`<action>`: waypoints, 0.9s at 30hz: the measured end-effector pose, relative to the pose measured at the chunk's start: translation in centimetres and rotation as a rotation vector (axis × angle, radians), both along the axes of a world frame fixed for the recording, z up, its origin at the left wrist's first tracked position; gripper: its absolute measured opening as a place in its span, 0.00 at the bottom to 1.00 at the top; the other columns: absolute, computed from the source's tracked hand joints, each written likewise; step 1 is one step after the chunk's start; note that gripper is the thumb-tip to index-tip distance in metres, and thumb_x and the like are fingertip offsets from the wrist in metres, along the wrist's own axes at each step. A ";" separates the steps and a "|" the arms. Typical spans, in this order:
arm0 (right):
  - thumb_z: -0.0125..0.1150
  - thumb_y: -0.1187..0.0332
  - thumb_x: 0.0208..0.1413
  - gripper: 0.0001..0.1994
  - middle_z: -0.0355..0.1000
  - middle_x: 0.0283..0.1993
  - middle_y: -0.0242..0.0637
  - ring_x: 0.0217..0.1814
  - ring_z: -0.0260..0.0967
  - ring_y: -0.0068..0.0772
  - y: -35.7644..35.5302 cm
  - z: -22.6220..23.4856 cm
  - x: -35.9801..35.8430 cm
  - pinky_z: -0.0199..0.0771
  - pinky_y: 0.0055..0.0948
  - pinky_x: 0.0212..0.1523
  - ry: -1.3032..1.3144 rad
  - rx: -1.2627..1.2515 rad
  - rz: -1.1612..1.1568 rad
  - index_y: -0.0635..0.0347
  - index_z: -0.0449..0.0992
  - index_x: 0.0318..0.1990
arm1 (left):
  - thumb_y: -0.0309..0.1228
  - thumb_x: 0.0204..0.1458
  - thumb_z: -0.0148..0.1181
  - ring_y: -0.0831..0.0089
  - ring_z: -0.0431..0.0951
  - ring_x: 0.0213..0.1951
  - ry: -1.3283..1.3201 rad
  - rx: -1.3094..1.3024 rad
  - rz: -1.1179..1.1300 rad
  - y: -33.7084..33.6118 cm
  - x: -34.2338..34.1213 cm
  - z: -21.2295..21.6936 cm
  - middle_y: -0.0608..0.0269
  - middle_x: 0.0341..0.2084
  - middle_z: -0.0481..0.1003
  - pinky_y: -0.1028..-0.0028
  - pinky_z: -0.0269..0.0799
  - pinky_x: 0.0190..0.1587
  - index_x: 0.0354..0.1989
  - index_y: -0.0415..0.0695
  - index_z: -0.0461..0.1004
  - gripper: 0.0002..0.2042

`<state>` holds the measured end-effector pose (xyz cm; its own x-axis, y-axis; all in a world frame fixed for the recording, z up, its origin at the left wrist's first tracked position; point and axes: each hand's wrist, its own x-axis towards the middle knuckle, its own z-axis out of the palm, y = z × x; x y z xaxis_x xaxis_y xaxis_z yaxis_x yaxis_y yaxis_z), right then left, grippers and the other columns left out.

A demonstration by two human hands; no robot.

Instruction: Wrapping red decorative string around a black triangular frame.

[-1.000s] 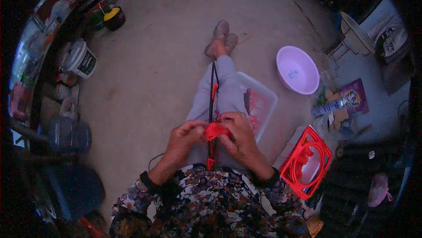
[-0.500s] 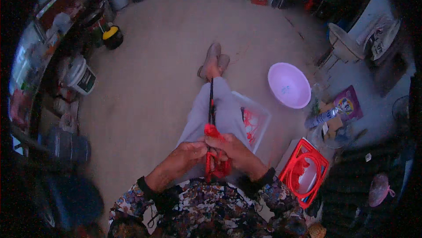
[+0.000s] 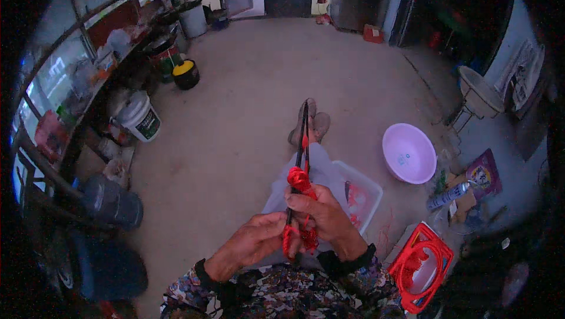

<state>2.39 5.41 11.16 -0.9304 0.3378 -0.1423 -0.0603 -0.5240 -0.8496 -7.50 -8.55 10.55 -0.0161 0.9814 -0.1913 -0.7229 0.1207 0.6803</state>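
Observation:
I sit with my legs stretched out over a concrete floor. A taut strand of black and red cord [image 3: 303,142] runs from my hands toward my feet [image 3: 311,123]. Partway along it sits a knotted lump of red cord [image 3: 299,179]. My right hand [image 3: 323,216] grips the strand just below that knot. My left hand [image 3: 254,241] pinches the loose red cord end [image 3: 287,243] beside it. Both hands touch each other above my lap.
A clear plastic tub [image 3: 360,196] with red bits lies by my right thigh. A pink basin [image 3: 408,153] stands further right. A red basket [image 3: 425,265] holds coiled red cord. White bucket [image 3: 140,118], dark jug [image 3: 112,202] and cluttered shelves line the left.
The view has tilted upward, showing more floor and a doorway. My hands have shifted lower along the cord, and the red knot now stands above my fingers.

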 end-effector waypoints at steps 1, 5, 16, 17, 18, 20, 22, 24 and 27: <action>0.56 0.66 0.50 0.09 0.58 0.16 0.23 0.14 0.54 0.14 -0.3 0.2 0.0 0.56 0.15 0.15 0.024 0.018 0.004 0.60 0.67 0.33 | 0.37 0.56 0.44 0.65 0.72 0.34 0.001 0.009 0.003 -0.2 0.0 -0.1 0.56 0.28 0.71 0.70 0.67 0.38 0.39 0.35 0.67 0.15; 0.56 0.67 0.50 0.09 0.61 0.18 0.26 0.15 0.61 0.18 -0.3 0.4 0.1 0.62 0.18 0.17 0.077 0.077 -0.006 0.62 0.66 0.33 | 0.36 0.56 0.45 0.68 0.71 0.33 0.002 0.068 0.000 -0.4 0.1 -0.5 0.57 0.29 0.70 0.72 0.66 0.37 0.38 0.35 0.67 0.14; 0.57 0.63 0.50 0.13 0.65 0.23 0.26 0.18 0.65 0.18 -0.1 2.2 0.1 0.64 0.18 0.18 0.125 0.118 0.033 0.59 0.66 0.39 | 0.42 0.49 0.54 0.70 0.72 0.29 0.124 0.057 0.059 -0.3 0.3 1.2 0.59 0.28 0.71 0.75 0.67 0.32 0.35 0.34 0.68 0.19; 0.58 0.62 0.50 0.13 0.65 0.23 0.26 0.19 0.64 0.17 -0.2 2.3 0.0 0.63 0.17 0.19 0.117 0.109 0.029 0.59 0.66 0.39 | 0.42 0.49 0.54 0.70 0.72 0.29 0.116 0.058 0.060 -0.3 0.2 1.2 0.58 0.28 0.71 0.75 0.67 0.32 0.36 0.34 0.68 0.19; 0.58 0.62 0.49 0.13 0.64 0.23 0.25 0.20 0.63 0.16 -0.1 2.1 -0.1 0.62 0.17 0.20 0.116 0.137 0.032 0.59 0.67 0.39 | 0.40 0.51 0.51 0.69 0.71 0.29 0.084 0.079 0.057 -0.4 0.1 1.1 0.58 0.28 0.71 0.75 0.66 0.33 0.37 0.34 0.68 0.18; 0.59 0.62 0.49 0.13 0.63 0.23 0.24 0.21 0.61 0.15 0.3 1.6 -0.4 0.61 0.16 0.21 0.113 0.192 0.040 0.58 0.67 0.39 | 0.36 0.56 0.45 0.69 0.70 0.30 0.019 0.121 0.051 -0.6 -0.2 0.9 0.56 0.28 0.70 0.73 0.64 0.35 0.39 0.33 0.68 0.16; 0.59 0.62 0.49 0.13 0.63 0.23 0.23 0.22 0.59 0.14 0.1 1.8 -0.7 0.59 0.16 0.22 0.110 0.218 0.021 0.58 0.68 0.39 | 0.36 0.56 0.45 0.69 0.70 0.30 0.023 0.122 0.076 -0.9 -0.4 1.1 0.56 0.29 0.70 0.72 0.64 0.36 0.40 0.32 0.67 0.16; 0.59 0.62 0.49 0.13 0.63 0.24 0.23 0.23 0.58 0.13 -0.3 2.1 -1.1 0.58 0.16 0.22 0.112 0.246 -0.006 0.58 0.68 0.39 | 0.35 0.56 0.45 0.68 0.71 0.31 0.034 0.114 0.127 -1.3 -0.5 1.4 0.55 0.29 0.70 0.70 0.65 0.37 0.41 0.32 0.67 0.16; 0.59 0.62 0.49 0.14 0.64 0.24 0.23 0.22 0.58 0.13 -0.8 2.7 -1.7 0.57 0.17 0.21 0.099 0.280 -0.037 0.59 0.68 0.40 | 0.35 0.55 0.46 0.66 0.71 0.33 0.035 0.128 0.205 -1.8 -0.2 2.0 0.54 0.31 0.70 0.67 0.65 0.40 0.43 0.32 0.65 0.16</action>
